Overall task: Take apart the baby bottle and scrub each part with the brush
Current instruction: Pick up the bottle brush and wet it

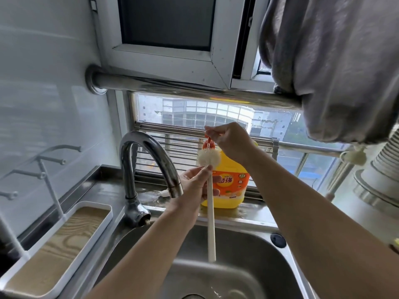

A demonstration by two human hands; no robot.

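- The left hand grips the brush by its white handle just under the bristle head. The head points up and the handle hangs down over the sink.
- The right hand curls over the orange pump of the yellow detergent bottle on the far ledge, fingertips pinched at the pump top. The bristles sit right under the spout.
- The baby bottle is not plainly visible. Something clear glints at the near edge of the basin, too cut off to name.
- The bristle head is small and held in the air, so a slight drift left or right would send soap past it onto the left hand or the ledge.
- Nothing steadies the bottle's body, so a hard, off-centre push could tip it toward the sink.
- Soap on the left hand's fingers would make the thin handle slippery, and the brush could drop into the basin.
- The faucet arcs just left of the left hand, and a knock there would jolt the brush.
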